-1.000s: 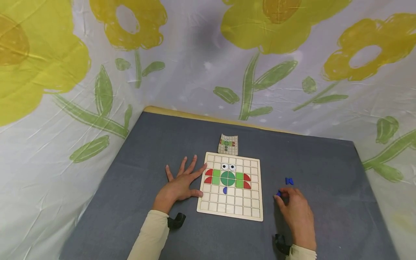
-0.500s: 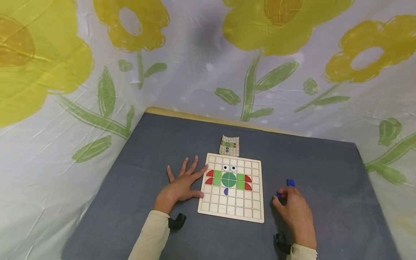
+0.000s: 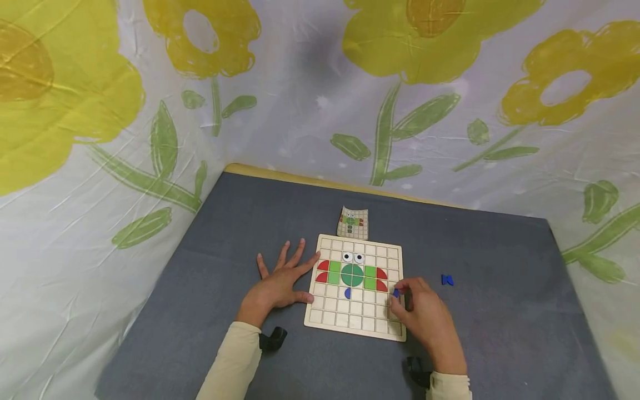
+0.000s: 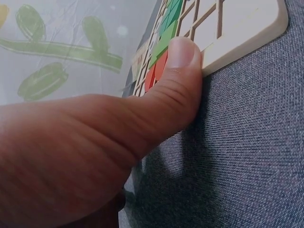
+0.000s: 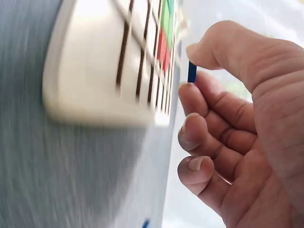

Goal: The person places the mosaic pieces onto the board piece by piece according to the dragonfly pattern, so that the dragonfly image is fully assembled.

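Note:
A wooden grid board (image 3: 340, 320) lies on the dark grey tabletop. Its cells hold green, red and white eye tiles, plus one blue rounded tile (image 3: 348, 293) below the green circle. My left hand (image 3: 277, 287) lies with fingers spread; its thumb and index finger touch the board's left edge, and the thumb (image 4: 183, 57) shows on the rim in the left wrist view. Between thumb and index finger my right hand (image 3: 427, 314) pinches a small blue tile (image 5: 192, 72), over the board's right edge. Two blue tiles (image 3: 447, 280) lie together on the cloth to the right.
Behind the board a small pattern card (image 3: 353, 223) with a curled corner touches or nearly touches its top edge. The grey cloth (image 3: 500, 333) extends on both sides. A fabric wall with printed flowers (image 3: 382, 128) rises behind the table.
My right hand has moved left with the blue tile, from the cloth to the board's right edge. My left hand stays in place on the board.

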`<action>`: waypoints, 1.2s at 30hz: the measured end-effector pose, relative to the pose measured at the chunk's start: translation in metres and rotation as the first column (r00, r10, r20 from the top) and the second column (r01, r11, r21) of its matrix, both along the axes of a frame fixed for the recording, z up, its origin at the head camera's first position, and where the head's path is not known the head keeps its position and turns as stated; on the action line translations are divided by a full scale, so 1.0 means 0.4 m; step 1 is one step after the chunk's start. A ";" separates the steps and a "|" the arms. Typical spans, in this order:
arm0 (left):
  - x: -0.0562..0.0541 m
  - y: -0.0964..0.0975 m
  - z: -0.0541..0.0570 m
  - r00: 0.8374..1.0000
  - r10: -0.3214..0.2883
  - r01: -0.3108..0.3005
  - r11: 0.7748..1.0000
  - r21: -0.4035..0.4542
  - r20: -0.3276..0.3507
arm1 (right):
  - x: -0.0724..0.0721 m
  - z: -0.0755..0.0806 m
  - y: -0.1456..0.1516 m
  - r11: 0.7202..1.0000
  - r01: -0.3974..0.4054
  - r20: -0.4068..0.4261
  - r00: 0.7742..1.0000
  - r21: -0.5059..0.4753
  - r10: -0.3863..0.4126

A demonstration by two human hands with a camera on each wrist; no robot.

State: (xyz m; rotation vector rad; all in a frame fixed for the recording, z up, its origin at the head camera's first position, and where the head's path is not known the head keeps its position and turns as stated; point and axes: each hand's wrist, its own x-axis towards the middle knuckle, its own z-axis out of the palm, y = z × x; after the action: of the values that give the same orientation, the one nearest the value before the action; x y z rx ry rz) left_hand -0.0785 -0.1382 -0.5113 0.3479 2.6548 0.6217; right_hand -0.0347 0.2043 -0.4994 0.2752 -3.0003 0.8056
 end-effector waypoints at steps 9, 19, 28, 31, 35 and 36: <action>0.001 0.000 0.002 1.000 0.001 -0.001 1.000 0.011 0.000 | -0.004 -0.016 -0.102 0.990 -0.142 -0.055 0.988 0.008 0.142; 0.002 -0.004 -0.001 1.000 -0.001 0.002 1.000 0.021 -0.005 | -0.009 -0.032 -0.141 0.979 -0.198 -0.124 0.971 0.052 0.203; 0.000 -0.005 -0.007 1.000 0.001 -0.001 1.000 0.013 0.001 | -0.011 -0.033 -0.164 0.979 -0.188 -0.092 0.977 0.073 0.195; -0.001 -0.005 -0.007 1.000 -0.002 0.002 1.000 0.015 0.001 | -0.010 -0.035 -0.169 0.980 -0.181 -0.081 0.979 0.083 0.188; -0.001 -0.004 -0.006 1.000 -0.003 0.003 1.000 0.020 -0.002 | -0.010 -0.037 -0.173 0.978 -0.181 -0.092 0.977 0.099 0.190; -0.001 -0.004 -0.006 1.000 -0.003 0.003 1.000 0.021 -0.004 | -0.010 -0.037 -0.174 0.978 -0.181 -0.095 0.977 0.103 0.191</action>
State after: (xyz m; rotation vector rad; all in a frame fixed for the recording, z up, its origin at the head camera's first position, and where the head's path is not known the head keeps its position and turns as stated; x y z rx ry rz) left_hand -0.0788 -0.1398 -0.5135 0.3600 2.6528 0.6492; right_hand -0.0389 0.1349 -0.5141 0.5899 -2.9491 0.6398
